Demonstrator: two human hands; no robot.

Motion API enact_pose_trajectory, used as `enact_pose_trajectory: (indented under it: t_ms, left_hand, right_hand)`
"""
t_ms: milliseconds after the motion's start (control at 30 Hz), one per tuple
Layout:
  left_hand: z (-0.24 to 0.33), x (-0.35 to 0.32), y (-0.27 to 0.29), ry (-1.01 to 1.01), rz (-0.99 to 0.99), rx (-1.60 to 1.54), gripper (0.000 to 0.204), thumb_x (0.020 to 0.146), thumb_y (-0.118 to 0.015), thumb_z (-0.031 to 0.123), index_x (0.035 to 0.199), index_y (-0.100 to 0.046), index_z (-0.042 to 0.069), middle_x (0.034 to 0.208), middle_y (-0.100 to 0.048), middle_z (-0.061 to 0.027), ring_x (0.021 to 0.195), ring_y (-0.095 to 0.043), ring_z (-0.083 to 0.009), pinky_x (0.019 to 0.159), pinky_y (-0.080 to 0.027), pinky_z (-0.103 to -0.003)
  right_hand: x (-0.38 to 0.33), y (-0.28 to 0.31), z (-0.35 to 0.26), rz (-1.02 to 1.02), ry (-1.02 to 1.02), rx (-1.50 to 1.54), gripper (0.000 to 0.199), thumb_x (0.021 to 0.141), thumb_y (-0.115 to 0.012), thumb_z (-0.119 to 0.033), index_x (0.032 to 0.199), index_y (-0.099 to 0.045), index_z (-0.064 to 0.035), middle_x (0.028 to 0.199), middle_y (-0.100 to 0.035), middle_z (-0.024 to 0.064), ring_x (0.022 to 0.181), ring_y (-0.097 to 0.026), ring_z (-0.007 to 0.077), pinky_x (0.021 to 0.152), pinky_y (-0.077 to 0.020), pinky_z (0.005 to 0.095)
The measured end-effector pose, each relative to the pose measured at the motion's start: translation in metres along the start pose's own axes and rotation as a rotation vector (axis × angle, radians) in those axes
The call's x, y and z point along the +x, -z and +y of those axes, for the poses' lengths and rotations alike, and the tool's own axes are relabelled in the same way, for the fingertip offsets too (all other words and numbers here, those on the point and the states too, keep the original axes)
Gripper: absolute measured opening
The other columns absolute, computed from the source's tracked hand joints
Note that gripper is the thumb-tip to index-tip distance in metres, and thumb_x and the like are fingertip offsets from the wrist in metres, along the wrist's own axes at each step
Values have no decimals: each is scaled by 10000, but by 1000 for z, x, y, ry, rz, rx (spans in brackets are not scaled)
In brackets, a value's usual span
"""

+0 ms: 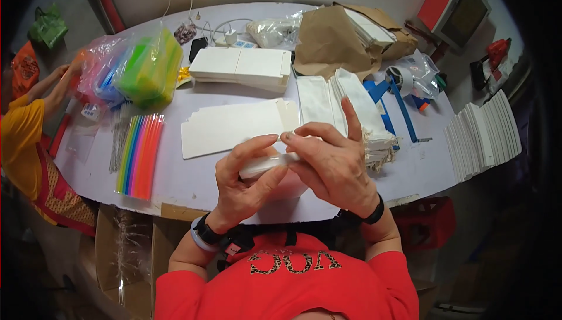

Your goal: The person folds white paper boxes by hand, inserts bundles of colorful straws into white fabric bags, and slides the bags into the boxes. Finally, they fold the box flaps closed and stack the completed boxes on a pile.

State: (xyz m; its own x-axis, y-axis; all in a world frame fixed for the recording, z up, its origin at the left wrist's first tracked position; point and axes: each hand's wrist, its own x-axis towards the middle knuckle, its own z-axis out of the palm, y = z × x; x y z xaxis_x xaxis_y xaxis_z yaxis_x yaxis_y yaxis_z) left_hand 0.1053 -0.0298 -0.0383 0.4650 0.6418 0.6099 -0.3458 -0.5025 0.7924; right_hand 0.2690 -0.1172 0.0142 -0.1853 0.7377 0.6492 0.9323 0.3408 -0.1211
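Near the table's front edge, both my hands are closed on a white carton, most of it hidden by my fingers. My left hand curls its fingers and thumb around the carton's left end. My right hand pinches the other end, with one finger raised. Just beyond my hands lies a flat stack of white card blanks. By my right hand sits a pile of white cloth bags with frayed, tied ends.
White boxes stand at the back, beside brown paper. A blue tape dispenser lies at right, near stacked white card. Coloured sticks lie left. A person in a yellow sleeve handles plastic-wrapped coloured bundles.
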Motion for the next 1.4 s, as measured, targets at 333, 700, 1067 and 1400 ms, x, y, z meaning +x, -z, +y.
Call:
enact_pose_trajectory:
  t_ms: [333,700,1067,1400]
  left_hand:
    - [-21,9,18,89,266,-108,172,792,-712,65,949,-660,22,1099,-611,-108,978,-585,-177,832,-467,-283]
    - [-65,72,-79,479,331,-948,451,924,-562,377,1250,-555,66,1273,-577,-80,1152,-540,-223,960,-442,-355]
    - [-61,34,-132,660,-661,81,274,883,-615,168,1055,-631,-44,900,-681,-148,850,-650,-216,811,-510,-334]
    - [-109,-35,-63,1080,-349,164,287,900,-646,182,1094,-620,-27,946,-670,-135,859,-646,-207,753,-533,-325]
  right_hand:
    - [-69,-10,50,271,-359,538,598,801,-708,-181,1316,-452,-18,1064,-659,85,1092,-577,215,1081,-298,395]
    - [-212,24,2,609,-1006,1117,425,888,-657,-134,1279,-511,-50,948,-640,20,727,-567,62,638,-466,210]
    - [-342,343,182,1238,-1122,341,276,918,-618,-349,908,-605,-73,696,-553,-32,518,-471,45,406,-360,193]
    - [-460,399,338,1344,-1344,285,297,892,-656,-344,864,-619,-51,658,-538,-13,435,-428,75,404,-385,191]
